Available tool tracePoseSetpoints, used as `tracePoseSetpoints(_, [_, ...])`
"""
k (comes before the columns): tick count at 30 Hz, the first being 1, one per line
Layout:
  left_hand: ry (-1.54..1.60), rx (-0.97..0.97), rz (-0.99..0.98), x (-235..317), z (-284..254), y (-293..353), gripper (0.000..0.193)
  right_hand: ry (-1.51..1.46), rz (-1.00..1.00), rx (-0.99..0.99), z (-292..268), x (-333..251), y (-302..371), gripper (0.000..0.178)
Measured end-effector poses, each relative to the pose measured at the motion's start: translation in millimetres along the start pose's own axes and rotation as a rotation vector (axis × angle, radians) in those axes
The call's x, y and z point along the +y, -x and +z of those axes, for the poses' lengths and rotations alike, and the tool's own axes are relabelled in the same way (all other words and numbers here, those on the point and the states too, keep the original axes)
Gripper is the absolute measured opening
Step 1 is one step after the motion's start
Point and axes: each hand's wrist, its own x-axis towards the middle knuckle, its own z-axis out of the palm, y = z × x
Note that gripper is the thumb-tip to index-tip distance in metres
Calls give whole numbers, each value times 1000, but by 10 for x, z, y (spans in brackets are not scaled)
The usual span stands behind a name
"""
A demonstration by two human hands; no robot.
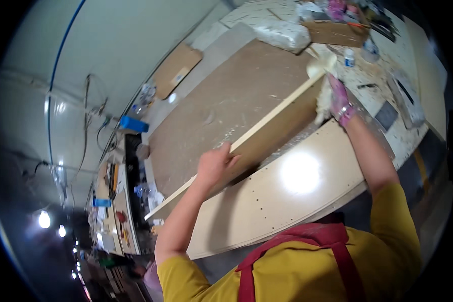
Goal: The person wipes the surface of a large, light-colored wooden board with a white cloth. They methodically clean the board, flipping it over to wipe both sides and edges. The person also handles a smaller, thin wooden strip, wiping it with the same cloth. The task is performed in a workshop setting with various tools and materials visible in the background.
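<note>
A long, pale wooden board (276, 126) stands on its long edge, running from lower left to upper right. My bare left hand (215, 165) is closed over its upper edge near the middle, the thumb on the near face. At the board's far right end is my right hand (340, 98), in a pink glove. It is closed on a whitish, crumpled rag (323, 100) against the board end, though its fingers are partly hidden. A cream-coloured bowl (317, 66) sits just beyond that end. Nearest me lies a flat, pale panel (256, 201) with a curved edge and several small dark holes.
The standing board rests by a brown worktop (226, 100). Beyond lie a plastic-wrapped bundle (284, 35), a cardboard box (337, 33) of odds and ends, and a small white bottle (349, 57). A cardboard piece (178, 70) and a blue container (134, 124) stand along the left side.
</note>
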Motion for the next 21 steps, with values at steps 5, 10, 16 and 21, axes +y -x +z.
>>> tracePoseSetpoints(5, [-57, 66, 19, 5, 6, -9, 40, -3, -4, 67, -305, 352, -363, 34])
tracePoseSetpoints(10, [-41, 109, -23, 44, 39, 64, 41, -39, -24, -59, -75, 155, -200, 35])
tracePoseSetpoints(16, [-39, 175, 66, 20, -30, -75, 40, 366, -219, 266, -393, 321, -477, 43])
tracePoseSetpoints(21, [-91, 424, 35, 242, -556, 317, 33, 410, -468, 25, 214, -757, 312, 47])
